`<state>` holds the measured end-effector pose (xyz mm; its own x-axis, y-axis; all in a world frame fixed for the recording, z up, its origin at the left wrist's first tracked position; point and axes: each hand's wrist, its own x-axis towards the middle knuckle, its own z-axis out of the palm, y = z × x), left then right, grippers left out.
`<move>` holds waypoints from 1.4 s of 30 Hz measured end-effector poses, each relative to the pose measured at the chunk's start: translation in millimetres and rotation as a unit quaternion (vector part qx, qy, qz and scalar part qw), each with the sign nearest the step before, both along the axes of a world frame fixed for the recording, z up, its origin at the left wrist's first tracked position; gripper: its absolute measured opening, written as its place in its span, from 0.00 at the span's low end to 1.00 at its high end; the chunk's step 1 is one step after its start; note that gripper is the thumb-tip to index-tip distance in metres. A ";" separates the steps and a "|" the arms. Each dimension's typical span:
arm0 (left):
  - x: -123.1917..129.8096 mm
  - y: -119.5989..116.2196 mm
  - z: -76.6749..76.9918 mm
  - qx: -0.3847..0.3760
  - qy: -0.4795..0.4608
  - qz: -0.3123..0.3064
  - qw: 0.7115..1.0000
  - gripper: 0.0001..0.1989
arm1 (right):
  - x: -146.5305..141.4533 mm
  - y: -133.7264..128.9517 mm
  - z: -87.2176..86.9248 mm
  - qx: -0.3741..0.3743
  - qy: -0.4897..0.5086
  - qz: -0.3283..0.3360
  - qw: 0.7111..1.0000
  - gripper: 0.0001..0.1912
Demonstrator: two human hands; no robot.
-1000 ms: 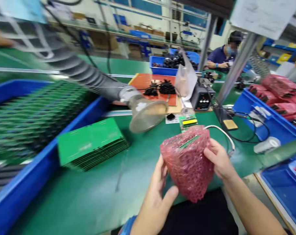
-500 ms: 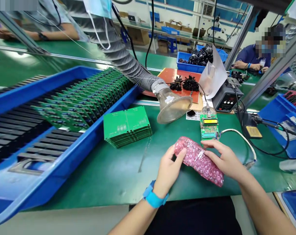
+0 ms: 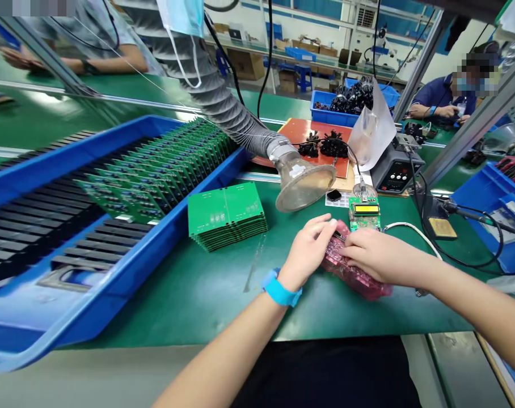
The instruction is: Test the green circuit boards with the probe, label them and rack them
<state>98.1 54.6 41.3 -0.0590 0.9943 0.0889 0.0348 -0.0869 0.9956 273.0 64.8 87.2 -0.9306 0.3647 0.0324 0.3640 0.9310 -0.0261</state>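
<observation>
A pink bubble-wrap bag [image 3: 359,281] is in front of me at the near right of the bench, lying at a slant. My left hand [image 3: 311,249] grips its upper left end, thumb on top near what looks like the bag's mouth. A dark edge of something shows there, too small to name. Across the bag reaches my right hand [image 3: 370,252], its fingers curled in and pressed to the bag near the left thumb; those fingertips are partly hidden. Just beyond the bag lies a small green circuit board with a lit yellow display [image 3: 366,209], its lower part covered by my right hand.
Left of my hands stands a stack of green circuit boards [image 3: 227,208]. A long blue tray [image 3: 125,300] holds upright boards. Above the bench hangs a fume hose nozzle [image 3: 304,181]. A soldering station [image 3: 397,170], iron and blue bin [image 3: 474,190] are at right. Other people sit beyond.
My right hand has moved left over the bag, its fingers curling in by the left thumb. The bag's upper end has shifted right and now shows a dark edge. My view has shifted slightly.
</observation>
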 end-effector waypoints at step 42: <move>-3.9 -58.8 -12.6 -0.170 -0.132 -0.116 0.970 0.43 | -28.8 -25.2 -12.6 -0.480 0.560 -0.227 0.636 0.26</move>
